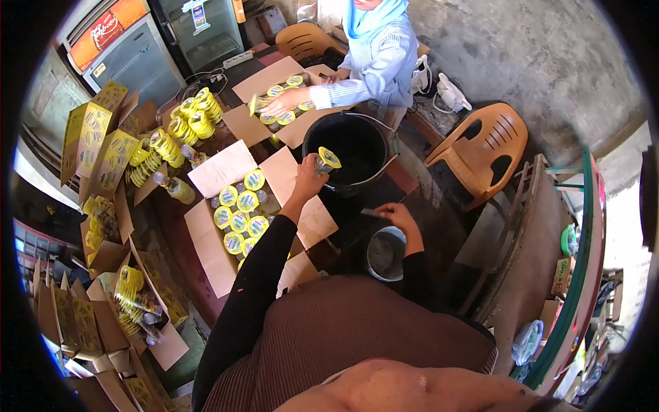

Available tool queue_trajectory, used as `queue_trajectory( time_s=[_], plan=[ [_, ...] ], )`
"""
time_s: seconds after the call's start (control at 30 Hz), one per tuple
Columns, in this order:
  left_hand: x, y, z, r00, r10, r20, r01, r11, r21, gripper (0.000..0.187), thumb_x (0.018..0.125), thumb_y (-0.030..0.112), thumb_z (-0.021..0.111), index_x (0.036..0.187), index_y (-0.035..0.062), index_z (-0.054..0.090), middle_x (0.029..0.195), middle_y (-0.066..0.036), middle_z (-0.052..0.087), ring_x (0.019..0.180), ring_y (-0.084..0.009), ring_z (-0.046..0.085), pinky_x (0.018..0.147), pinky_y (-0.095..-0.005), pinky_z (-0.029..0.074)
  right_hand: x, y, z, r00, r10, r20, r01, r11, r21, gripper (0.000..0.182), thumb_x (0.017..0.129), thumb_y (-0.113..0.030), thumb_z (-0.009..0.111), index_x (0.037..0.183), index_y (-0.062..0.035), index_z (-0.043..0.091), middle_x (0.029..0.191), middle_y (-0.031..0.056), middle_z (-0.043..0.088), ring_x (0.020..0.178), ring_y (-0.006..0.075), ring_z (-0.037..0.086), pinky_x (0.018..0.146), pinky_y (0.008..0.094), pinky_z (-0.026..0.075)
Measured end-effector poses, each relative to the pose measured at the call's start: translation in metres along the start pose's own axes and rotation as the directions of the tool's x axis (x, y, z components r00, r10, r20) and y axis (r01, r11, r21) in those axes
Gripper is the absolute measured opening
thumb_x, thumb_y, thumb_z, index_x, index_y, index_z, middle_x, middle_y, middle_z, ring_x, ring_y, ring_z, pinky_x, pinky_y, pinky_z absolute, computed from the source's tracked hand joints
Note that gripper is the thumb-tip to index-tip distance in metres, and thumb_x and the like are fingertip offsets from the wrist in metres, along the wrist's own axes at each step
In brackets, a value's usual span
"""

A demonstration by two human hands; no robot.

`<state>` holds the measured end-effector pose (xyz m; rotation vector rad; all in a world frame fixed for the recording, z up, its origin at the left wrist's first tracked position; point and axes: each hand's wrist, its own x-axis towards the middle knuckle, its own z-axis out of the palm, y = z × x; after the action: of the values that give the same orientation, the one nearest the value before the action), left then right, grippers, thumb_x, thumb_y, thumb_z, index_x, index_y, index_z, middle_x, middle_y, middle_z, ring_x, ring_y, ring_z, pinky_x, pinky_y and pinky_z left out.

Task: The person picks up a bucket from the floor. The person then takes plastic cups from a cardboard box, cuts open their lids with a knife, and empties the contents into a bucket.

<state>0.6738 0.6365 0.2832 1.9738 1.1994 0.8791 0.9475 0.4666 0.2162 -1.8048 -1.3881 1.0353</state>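
Note:
In my left hand (311, 180) is a clear plastic cup (328, 160) with a yellow-rimmed lid, tilted at the near left rim of a large black bucket (347, 185). My right hand (398, 215) is closed on a small flat tool (373, 213), above a smaller bucket (386, 253) with grey contents. Left of my left arm, an open cardboard box (208, 237) holds several lidded cups (239, 221).
Across from me a person (377, 62) holds another lidded cup over a second open box (246, 125). Stacked yellow lids (167, 147) and more boxes (93, 137) lie left. An orange chair (504, 130) stands right.

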Motion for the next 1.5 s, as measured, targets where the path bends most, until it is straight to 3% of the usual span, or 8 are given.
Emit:
queue_trajectory(
  time_s=[0.23, 0.3, 0.43, 0.5, 0.67, 1.0, 1.43, 1.5],
  plan=[
    [0.001, -0.007, -0.005, 1.000, 0.016, 0.014, -0.014, 0.992, -0.122, 0.061, 0.066, 0.009, 0.074, 0.121, 0.0065, 0.046, 0.117, -0.018, 0.056, 0.110, -0.0390, 0.051, 0.093, -0.0473, 0.042, 0.043, 0.086, 0.109, 1.000, 0.015, -0.011, -0.016, 0.997, -0.071, 0.032, 0.076, -0.028, 0.073, 0.103, -0.0098, 0.072, 0.090, 0.0140, 0.070, 0.090, 0.0329, 0.066, 0.081, 0.0414, 0.050],
    [-0.002, -0.001, -0.011, 0.999, 0.001, 0.053, 0.009, 0.983, -0.184, 0.062, 0.065, 0.009, 0.075, 0.121, 0.0057, 0.047, 0.116, -0.019, 0.056, 0.110, -0.0374, 0.052, 0.093, -0.0461, 0.043, 0.053, 0.093, 0.133, 0.964, -0.028, -0.265, -0.017, 0.986, -0.166, 0.038, 0.079, -0.036, 0.070, 0.108, -0.0113, 0.070, 0.093, 0.0178, 0.068, 0.091, 0.0411, 0.063, 0.083, 0.0460, 0.049],
    [-0.006, -0.003, -0.019, 0.999, 0.038, 0.025, -0.038, 0.999, 0.008, 0.060, 0.065, 0.010, 0.075, 0.119, 0.0064, 0.049, 0.116, -0.016, 0.057, 0.107, -0.0391, 0.053, 0.090, -0.0471, 0.045, 0.037, 0.011, 0.090, 0.937, -0.039, -0.346, -0.164, 0.826, -0.539, 0.039, 0.085, -0.034, 0.068, 0.108, -0.0030, 0.064, 0.094, 0.0115, 0.068, 0.084, 0.0219, 0.065, 0.077, 0.0339, 0.051],
    [-0.003, -0.006, -0.024, 0.999, 0.035, 0.034, -0.035, 0.999, 0.004, 0.060, 0.066, 0.011, 0.075, 0.119, 0.0090, 0.049, 0.116, -0.013, 0.057, 0.107, -0.0395, 0.053, 0.089, -0.0486, 0.046, 0.033, -0.041, 0.046, 0.941, 0.221, 0.255, -0.253, 0.963, 0.096, 0.035, 0.090, -0.036, 0.064, 0.103, -0.0041, 0.065, 0.093, 0.0058, 0.066, 0.086, 0.0159, 0.063, 0.076, 0.0298, 0.051],
    [0.000, 0.011, -0.030, 0.997, 0.078, 0.019, -0.080, 0.984, 0.161, 0.061, 0.063, 0.011, 0.078, 0.119, 0.0055, 0.052, 0.110, -0.018, 0.061, 0.104, -0.0383, 0.058, 0.090, -0.0447, 0.046, 0.046, -0.125, 0.021, 0.984, -0.107, 0.144, -0.056, 0.579, 0.814, 0.021, 0.097, -0.021, 0.054, 0.104, -0.0048, 0.064, 0.090, 0.0029, 0.064, 0.082, 0.0126, 0.061, 0.076, 0.0290, 0.050],
    [0.014, 0.057, -0.039, 0.992, -0.027, 0.124, -0.030, 0.901, 0.433, 0.056, 0.067, 0.018, 0.073, 0.120, 0.0163, 0.057, 0.111, -0.009, 0.061, 0.107, -0.0360, 0.057, 0.083, -0.0557, 0.046, 0.146, -0.132, 0.084, 0.954, 0.229, 0.193, -0.185, -0.053, 0.981, 0.019, 0.098, -0.010, 0.048, 0.108, 0.0019, 0.059, 0.104, 0.0111, 0.061, 0.096, 0.0223, 0.061, 0.083, 0.0341, 0.052],
    [0.028, 0.082, -0.037, 0.985, 0.052, 0.167, -0.152, 0.726, 0.670, 0.040, 0.074, 0.019, 0.068, 0.115, 0.0197, 0.063, 0.107, -0.007, 0.061, 0.105, -0.0328, 0.057, 0.086, -0.0542, 0.041, 0.175, -0.111, 0.090, 0.939, 0.146, 0.311, -0.298, -0.102, 0.949, 0.021, 0.099, -0.017, 0.041, 0.110, -0.0091, 0.057, 0.104, 0.0080, 0.063, 0.088, 0.0212, 0.064, 0.070, 0.0314, 0.053],
    [0.031, 0.081, -0.033, 0.980, -0.064, 0.187, -0.059, 0.808, 0.586, 0.044, 0.070, 0.022, 0.073, 0.113, 0.0170, 0.063, 0.109, -0.007, 0.061, 0.109, -0.0311, 0.056, 0.089, -0.0494, 0.043, 0.188, -0.090, 0.092, 0.930, -0.085, 0.357, -0.367, -0.207, 0.907, 0.024, 0.098, -0.026, 0.040, 0.103, -0.0096, 0.057, 0.102, 0.0068, 0.064, 0.085, 0.0218, 0.062, 0.071, 0.0329, 0.050]
  ],
)
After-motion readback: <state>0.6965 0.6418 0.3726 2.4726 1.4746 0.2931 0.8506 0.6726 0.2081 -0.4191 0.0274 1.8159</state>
